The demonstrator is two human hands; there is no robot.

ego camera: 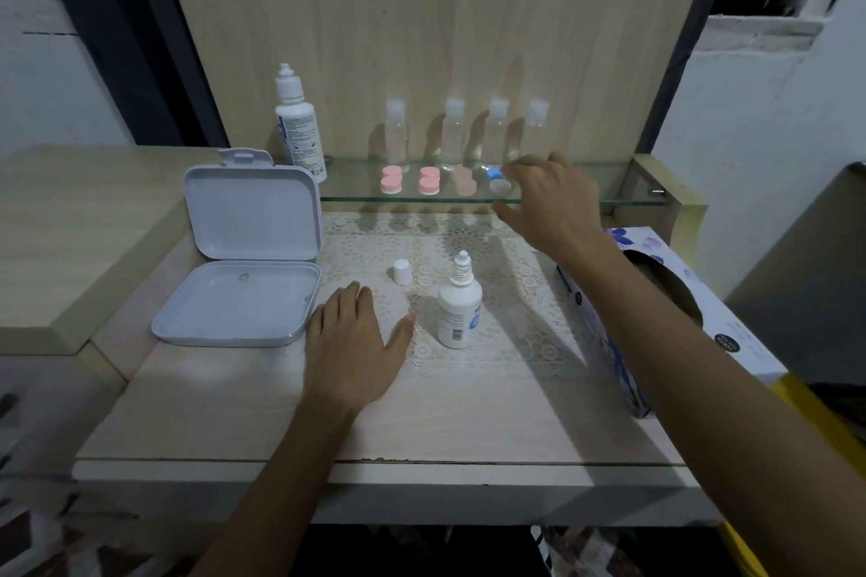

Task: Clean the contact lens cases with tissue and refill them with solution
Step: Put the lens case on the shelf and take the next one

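Wood-grain surface (pixel 234 412) with lace mat, bearing an open white hinged box (pixel 243 267), loose cap (pixel 402 271), uncapped solution bottle (pixel 459 302) and tissue box (pixel 665 319) at right. Glass shelf (pixel 586 201) behind: large bottle (pixel 300 127), four clear bottles, three pink lens cases (pixel 429 181) and a blue-and-white lens case (pixel 496 181). Left hand (pixel 351 342) lies flat, fingers straight; right hand (pixel 553 201), fingers spread and empty, reaches beside the blue-and-white case.

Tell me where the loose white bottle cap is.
In the head view, the white cap stands on the lace mat, left of the uncapped solution bottle and just beyond the left hand.
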